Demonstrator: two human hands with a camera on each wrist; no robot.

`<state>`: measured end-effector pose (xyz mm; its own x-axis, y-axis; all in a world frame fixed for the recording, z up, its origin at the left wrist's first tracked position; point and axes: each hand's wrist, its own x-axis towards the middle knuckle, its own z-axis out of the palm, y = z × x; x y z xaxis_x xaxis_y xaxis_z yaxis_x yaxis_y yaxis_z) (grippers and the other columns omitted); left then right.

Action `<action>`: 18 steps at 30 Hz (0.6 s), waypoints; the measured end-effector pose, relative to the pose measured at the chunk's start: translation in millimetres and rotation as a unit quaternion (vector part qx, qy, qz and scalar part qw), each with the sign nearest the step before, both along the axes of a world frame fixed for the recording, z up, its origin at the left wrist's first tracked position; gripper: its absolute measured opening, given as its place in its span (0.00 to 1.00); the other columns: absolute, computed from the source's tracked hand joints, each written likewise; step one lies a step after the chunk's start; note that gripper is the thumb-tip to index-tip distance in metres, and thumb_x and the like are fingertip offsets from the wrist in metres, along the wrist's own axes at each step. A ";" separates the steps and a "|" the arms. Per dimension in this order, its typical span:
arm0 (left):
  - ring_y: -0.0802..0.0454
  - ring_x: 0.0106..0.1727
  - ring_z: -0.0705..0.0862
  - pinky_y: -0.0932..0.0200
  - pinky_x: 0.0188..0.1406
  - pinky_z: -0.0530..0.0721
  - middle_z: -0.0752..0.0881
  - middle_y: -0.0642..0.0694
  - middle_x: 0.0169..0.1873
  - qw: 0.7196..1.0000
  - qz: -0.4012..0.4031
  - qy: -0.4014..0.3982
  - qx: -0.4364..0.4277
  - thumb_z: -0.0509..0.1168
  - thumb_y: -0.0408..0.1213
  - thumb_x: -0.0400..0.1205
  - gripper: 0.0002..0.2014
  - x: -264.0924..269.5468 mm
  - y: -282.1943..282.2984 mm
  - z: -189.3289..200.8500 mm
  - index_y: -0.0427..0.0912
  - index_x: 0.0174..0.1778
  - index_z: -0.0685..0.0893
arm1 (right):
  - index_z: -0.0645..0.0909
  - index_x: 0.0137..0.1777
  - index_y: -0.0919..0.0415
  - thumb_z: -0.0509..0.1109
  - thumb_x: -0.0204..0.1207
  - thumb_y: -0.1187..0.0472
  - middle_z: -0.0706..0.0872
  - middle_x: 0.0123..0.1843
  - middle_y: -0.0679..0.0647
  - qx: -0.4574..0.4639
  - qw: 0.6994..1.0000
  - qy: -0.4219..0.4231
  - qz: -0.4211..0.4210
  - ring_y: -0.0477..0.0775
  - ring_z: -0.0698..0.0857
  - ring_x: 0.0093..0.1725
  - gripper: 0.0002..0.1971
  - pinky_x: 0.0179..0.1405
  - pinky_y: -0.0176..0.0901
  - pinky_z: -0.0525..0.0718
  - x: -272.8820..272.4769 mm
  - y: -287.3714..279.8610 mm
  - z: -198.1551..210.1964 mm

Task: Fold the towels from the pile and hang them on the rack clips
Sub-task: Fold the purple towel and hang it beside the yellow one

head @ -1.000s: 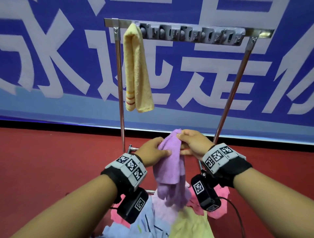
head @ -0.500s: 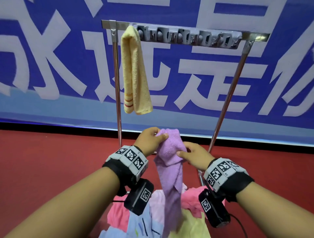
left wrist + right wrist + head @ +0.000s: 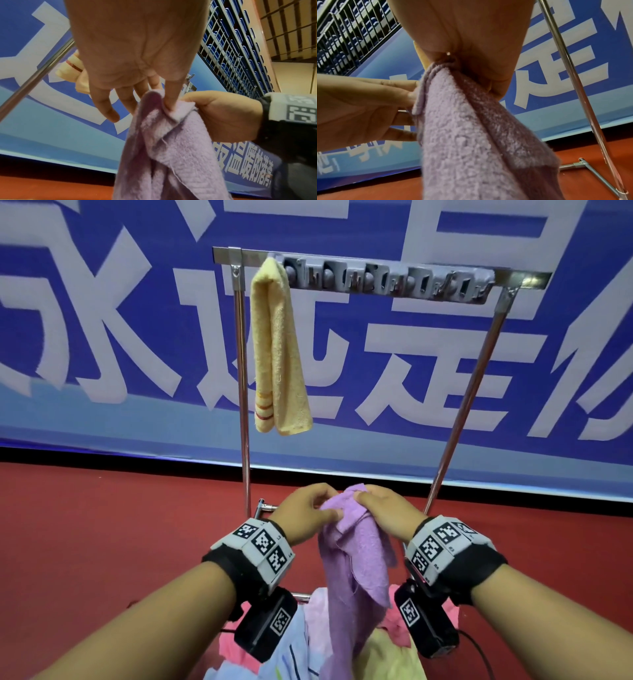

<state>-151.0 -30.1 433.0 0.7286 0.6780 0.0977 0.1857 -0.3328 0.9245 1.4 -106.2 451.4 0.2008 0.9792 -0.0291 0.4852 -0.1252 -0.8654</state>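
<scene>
A purple towel (image 3: 356, 546) hangs folded lengthwise between my hands, above the pile (image 3: 390, 655). My left hand (image 3: 327, 510) pinches its upper left edge, thumb in front and fingers behind, as the left wrist view shows on the purple towel (image 3: 164, 148). Close beside it, my right hand (image 3: 364, 499) grips the towel's top; in the right wrist view the purple towel (image 3: 471, 135) runs up into the palm. A folded yellow towel (image 3: 277, 347) hangs from the leftmost clip of the grey clip strip (image 3: 387, 280) on the metal rack (image 3: 244, 392).
The rest of the clip strip holds nothing. Pink, yellow and light blue towels make up the pile at the bottom of the head view. The rack's slanted right pole (image 3: 469, 392) and its floor bar (image 3: 573, 165) stand on red floor before a blue banner.
My right hand has come back up from lower on the purple towel to its top, next to the left hand. A shorter folded flap now hangs in front.
</scene>
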 end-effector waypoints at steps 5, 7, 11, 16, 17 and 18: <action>0.53 0.37 0.77 0.56 0.42 0.76 0.81 0.48 0.33 0.999 0.033 -0.017 -0.004 0.64 0.26 0.80 0.10 -3.5 9.8 3.2 0.44 0.36 0.78 | 0.86 0.48 0.55 0.59 0.84 0.59 0.89 0.49 0.52 -0.009 0.999 0.042 0.010 0.46 0.85 0.49 0.13 0.62 0.45 0.78 2.8 -3.2 -3.2; 0.53 0.37 0.76 0.56 0.43 0.75 0.80 0.49 0.34 0.999 0.034 -0.016 0.004 0.62 0.28 0.82 0.10 -2.5 10.2 4.2 0.45 0.37 0.78 | 0.87 0.54 0.58 0.62 0.83 0.56 0.90 0.52 0.54 -0.001 0.994 0.102 0.025 0.46 0.85 0.50 0.12 0.60 0.42 0.79 -0.4 -5.6 -2.4; 0.52 0.42 0.78 0.53 0.50 0.77 0.82 0.46 0.39 0.999 0.032 -0.021 0.001 0.59 0.31 0.85 0.06 3.2 5.9 7.0 0.41 0.44 0.79 | 0.82 0.65 0.51 0.69 0.78 0.56 0.88 0.59 0.50 -0.014 0.988 0.129 0.081 0.43 0.85 0.58 0.16 0.62 0.34 0.78 -3.7 -7.2 -3.8; 0.53 0.37 0.76 0.55 0.46 0.74 0.80 0.50 0.33 0.997 0.051 -0.040 -0.036 0.56 0.34 0.87 0.12 5.0 1.3 12.2 0.46 0.37 0.76 | 0.81 0.61 0.59 0.73 0.72 0.68 0.89 0.53 0.50 0.025 0.996 0.072 0.040 0.40 0.86 0.49 0.17 0.53 0.34 0.82 4.5 -6.1 -17.3; 0.55 0.35 0.75 0.57 0.44 0.73 0.79 0.51 0.32 0.997 0.058 -0.041 -0.040 0.56 0.35 0.87 0.12 5.2 0.9 12.3 0.46 0.36 0.75 | 0.81 0.55 0.58 0.68 0.75 0.72 0.88 0.44 0.46 0.029 0.997 0.065 0.020 0.36 0.84 0.39 0.12 0.42 0.29 0.80 5.8 -5.5 -15.6; 0.56 0.34 0.73 0.57 0.42 0.72 0.77 0.51 0.31 0.996 0.064 -0.041 -0.046 0.56 0.35 0.87 0.13 4.7 -0.1 13.3 0.46 0.36 0.74 | 0.81 0.48 0.56 0.64 0.77 0.74 0.86 0.34 0.41 0.032 0.997 0.063 0.000 0.35 0.80 0.31 0.12 0.33 0.27 0.77 7.5 -5.0 -14.1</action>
<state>-146.3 -30.2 446.3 0.6280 0.7734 0.0870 0.1440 -0.2253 0.9636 8.9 -111.3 437.3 0.1996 0.9798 0.0087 0.3719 -0.0675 -0.9258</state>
